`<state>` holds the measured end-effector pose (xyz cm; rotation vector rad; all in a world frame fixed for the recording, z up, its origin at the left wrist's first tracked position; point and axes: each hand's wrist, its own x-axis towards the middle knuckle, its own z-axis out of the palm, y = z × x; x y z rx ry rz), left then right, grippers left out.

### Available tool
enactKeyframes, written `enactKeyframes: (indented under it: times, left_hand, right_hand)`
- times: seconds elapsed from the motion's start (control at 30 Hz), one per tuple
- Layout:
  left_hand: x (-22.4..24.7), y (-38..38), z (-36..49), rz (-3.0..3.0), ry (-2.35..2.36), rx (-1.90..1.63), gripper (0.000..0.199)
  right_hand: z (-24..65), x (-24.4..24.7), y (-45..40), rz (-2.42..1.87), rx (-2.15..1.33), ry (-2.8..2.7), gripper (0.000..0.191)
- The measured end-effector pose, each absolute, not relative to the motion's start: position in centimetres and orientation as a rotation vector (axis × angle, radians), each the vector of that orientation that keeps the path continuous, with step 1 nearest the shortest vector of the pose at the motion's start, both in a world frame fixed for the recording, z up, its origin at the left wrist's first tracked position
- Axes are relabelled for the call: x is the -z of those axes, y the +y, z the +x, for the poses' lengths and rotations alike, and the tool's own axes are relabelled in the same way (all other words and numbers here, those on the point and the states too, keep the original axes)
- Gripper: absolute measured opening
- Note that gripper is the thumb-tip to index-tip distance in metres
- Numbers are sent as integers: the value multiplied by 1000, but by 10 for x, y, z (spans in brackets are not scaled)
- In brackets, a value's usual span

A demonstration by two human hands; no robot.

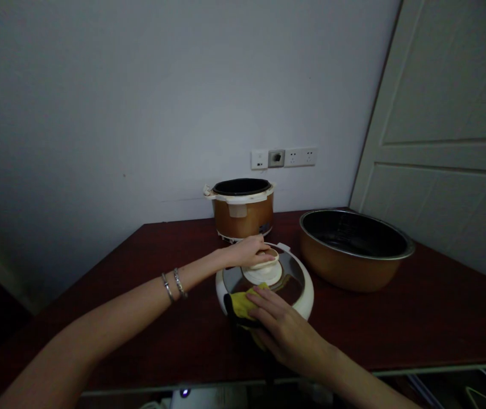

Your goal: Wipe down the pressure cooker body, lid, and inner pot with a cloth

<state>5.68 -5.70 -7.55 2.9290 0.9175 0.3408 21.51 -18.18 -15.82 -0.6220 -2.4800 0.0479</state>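
In the head view, a rice cooker lid (306,292) with a white rim and a dark glassy middle lies on the table. My left hand (249,251) is closed around the white knob (264,274) at its centre. My right hand (279,321) presses a yellow cloth (240,304) with dark edging against the lid's near rim. The fingers lie over the cloth and hide part of it, along with the rim beneath. Behind the lid stands the golden-brown rice cooker body (243,218), its top uncovered.
To the right of the lid sits a golden inner pot (349,264) with a dark inside. The dark red table (161,250) meets a pale wall with sockets (300,157). A white panelled door (447,130) stands at the right. Below the front edge are shelf items, including a white device (208,397).
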Motion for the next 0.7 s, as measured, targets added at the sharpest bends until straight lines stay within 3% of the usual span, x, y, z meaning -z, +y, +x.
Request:
enactKeyframes:
  times: [0.27, 0.43, 0.7]
  left_hand:
    - [68, -72, 61, 2982, 1073, -206, 45]
    - [73, -71, 61, 2933, 1037, -315, 36]
    - [69, -69, 60, 2919, 963, -270, 34]
  right_hand:
    - [170, 165, -187, -792, 91, -2520, 50]
    - [193, 171, -184, -686, 109, -2517, 37]
    - [260, 174, -176, -663, -17, -2378, 47]
